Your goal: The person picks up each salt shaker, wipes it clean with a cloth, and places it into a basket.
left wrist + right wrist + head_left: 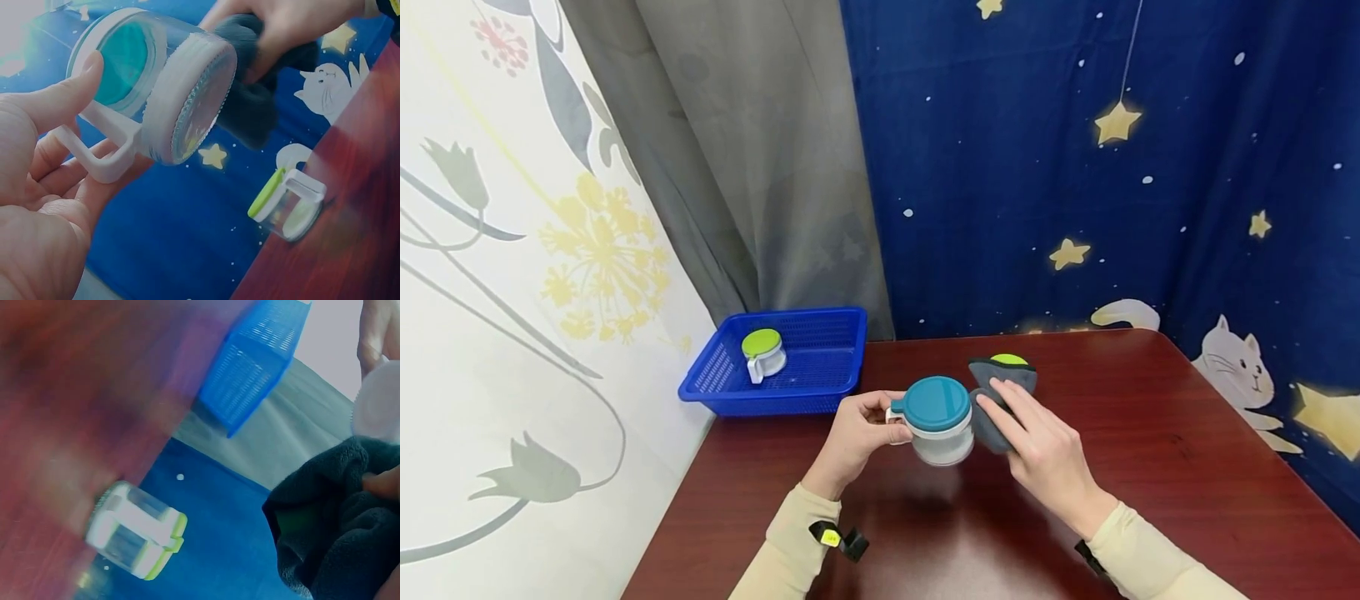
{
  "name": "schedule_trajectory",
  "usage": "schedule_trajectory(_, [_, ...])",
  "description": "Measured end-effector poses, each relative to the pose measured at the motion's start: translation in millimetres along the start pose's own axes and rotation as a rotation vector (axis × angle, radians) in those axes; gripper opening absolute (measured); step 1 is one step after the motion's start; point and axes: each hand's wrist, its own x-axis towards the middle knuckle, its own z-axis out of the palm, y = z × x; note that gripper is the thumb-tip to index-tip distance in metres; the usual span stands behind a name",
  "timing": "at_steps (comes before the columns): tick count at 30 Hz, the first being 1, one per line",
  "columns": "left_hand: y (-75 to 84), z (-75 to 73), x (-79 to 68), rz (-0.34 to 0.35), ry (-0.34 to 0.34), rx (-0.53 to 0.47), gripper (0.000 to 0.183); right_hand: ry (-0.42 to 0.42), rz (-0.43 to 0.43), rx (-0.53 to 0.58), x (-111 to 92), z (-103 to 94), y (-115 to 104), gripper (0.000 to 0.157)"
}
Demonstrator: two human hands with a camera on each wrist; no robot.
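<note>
In the head view, my left hand (859, 435) grips the white handle of a clear jar (943, 447) with a teal lid (936, 403), raised above the table. The left wrist view shows this jar tilted, its ribbed base turned toward the right, and my thumb up near the lid. My right hand (1051, 450) holds a bunched dark grey cloth (992, 427) against or right beside the jar's right side. In the right wrist view the cloth (331, 512) hangs in folds with fingers pressed into it.
A blue perforated basket (820, 402) stands at the table's back left, with a green-lidded jar (769, 360) inside. Another green-lidded jar (289, 206) with a white handle is on the red-brown table (1150, 433), partly hidden behind the cloth in the head view. Curtains hang behind.
</note>
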Motion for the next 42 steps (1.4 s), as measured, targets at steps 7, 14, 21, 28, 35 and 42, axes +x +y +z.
schedule_trajectory(7, [-1.9,1.6,-1.2,-0.002,-0.022,-0.026,0.028,0.048,-0.045,-0.001,-2.4,0.5,3.8,0.056])
schedule_trajectory(14, [-6.9,10.9,-4.0,0.006,-0.116,0.026,0.029,0.138,-0.011,-0.012,9.5,-6.7,4.7,0.061])
schedule_trajectory(21, [-4.7,18.0,-7.4,-0.024,-0.145,0.047,0.029,0.161,0.004,0.001,21.9,-9.9,6.6,0.060])
schedule_trajectory(28, [-3.2,20.0,-8.5,-0.025,-0.150,0.055,0.030,0.136,0.025,0.006,22.3,-9.0,8.6,0.063])
schedule_trajectory(35, [-5.2,22.5,-10.1,-0.052,-0.166,0.071,0.027,0.118,0.042,0.042,20.4,-5.5,8.2,0.066])
schedule_trajectory(42, [-0.3,22.2,-9.4,0.011,-0.177,0.046,0.027,0.059,0.049,0.080,9.1,2.6,4.9,0.069])
